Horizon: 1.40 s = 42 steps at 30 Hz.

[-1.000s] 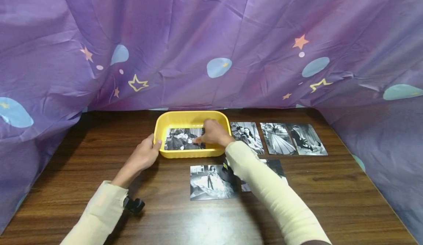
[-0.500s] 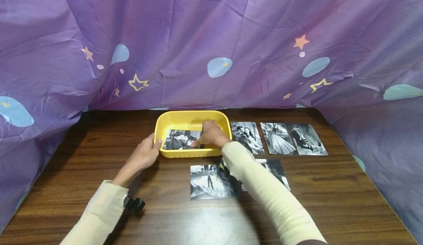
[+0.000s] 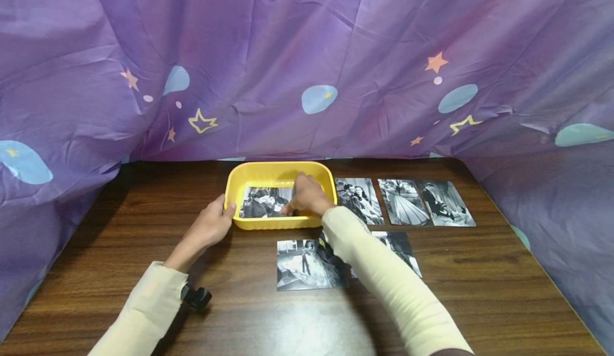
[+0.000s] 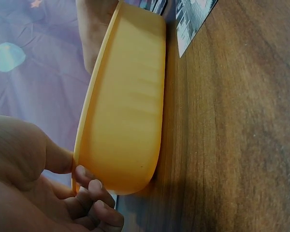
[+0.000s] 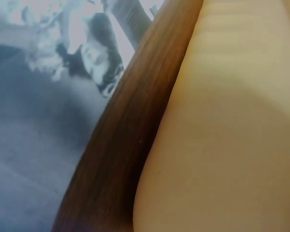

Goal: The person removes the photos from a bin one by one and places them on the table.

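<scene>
A yellow plastic tray (image 3: pixel 278 223) stands at the back middle of the table, with a black-and-white photograph (image 3: pixel 261 202) lying in it. My left hand (image 3: pixel 211 223) grips the tray's left end. In the left wrist view, the thumb and curled fingers of this left hand (image 4: pixel 34 183) pinch the tray's rim. Inside the tray, my right hand (image 3: pixel 309 195) holds the photograph by its right part, thumb on the picture side; its other fingertips are hidden. The right wrist view shows only the tray's outer wall (image 5: pixel 232 121) and a photograph (image 5: pixel 38 96) on the table.
Right of the tray lie three photographs in a row, the nearest a couple (image 3: pixel 358 199). In front is one of a woman in a wide gown (image 3: pixel 307 265); another (image 3: pixel 398 247) is partly under my right sleeve. A purple curtain (image 3: pixel 268 79) hangs behind the table (image 3: pixel 144 212).
The photograph in the tray tilted slightly and has straightened again, with my right hand shifting a little to the left. My left hand has stayed on the tray's rim.
</scene>
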{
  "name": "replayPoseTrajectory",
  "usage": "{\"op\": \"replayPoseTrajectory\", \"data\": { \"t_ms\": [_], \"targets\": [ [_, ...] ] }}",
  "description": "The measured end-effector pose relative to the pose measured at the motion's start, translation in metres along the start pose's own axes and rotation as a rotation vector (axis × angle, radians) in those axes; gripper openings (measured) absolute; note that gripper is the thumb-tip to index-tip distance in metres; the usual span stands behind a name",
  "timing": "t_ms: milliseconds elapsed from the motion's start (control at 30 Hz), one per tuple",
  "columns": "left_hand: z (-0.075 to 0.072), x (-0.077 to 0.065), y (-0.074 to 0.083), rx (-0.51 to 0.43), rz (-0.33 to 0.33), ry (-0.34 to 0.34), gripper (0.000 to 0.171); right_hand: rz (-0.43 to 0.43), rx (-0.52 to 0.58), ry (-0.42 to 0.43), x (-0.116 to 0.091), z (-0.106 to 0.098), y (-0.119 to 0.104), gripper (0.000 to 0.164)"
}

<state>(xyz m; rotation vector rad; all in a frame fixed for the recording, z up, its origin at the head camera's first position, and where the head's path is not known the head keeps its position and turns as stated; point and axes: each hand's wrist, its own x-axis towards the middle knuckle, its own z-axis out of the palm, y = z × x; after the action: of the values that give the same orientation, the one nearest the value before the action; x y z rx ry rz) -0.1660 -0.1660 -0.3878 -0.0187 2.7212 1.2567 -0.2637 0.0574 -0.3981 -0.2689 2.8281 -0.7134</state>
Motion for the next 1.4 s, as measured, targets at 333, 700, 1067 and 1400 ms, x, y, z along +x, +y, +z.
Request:
{"op": "replayPoseTrajectory", "data": {
  "t_ms": [333, 700, 1067, 1400],
  "targets": [
    [0.001, -0.002, 0.002, -0.018, -0.015, -0.007, 0.052, -0.073, 0.046, 0.096, -0.001, -0.007, 0.010, 0.063],
    [0.000, -0.003, 0.004, -0.032, -0.019, -0.015, 0.051, -0.175, 0.188, 0.175, -0.007, -0.031, 0.016, 0.042],
    [0.000, -0.004, 0.004, -0.022, -0.015, -0.018, 0.050, -0.155, 0.481, 0.145, -0.018, -0.072, 0.034, 0.040],
    [-0.002, -0.003, 0.002, -0.017, -0.003, -0.031, 0.053, -0.161, 0.598, 0.137, -0.051, -0.134, 0.078, 0.041]
  ]
}}
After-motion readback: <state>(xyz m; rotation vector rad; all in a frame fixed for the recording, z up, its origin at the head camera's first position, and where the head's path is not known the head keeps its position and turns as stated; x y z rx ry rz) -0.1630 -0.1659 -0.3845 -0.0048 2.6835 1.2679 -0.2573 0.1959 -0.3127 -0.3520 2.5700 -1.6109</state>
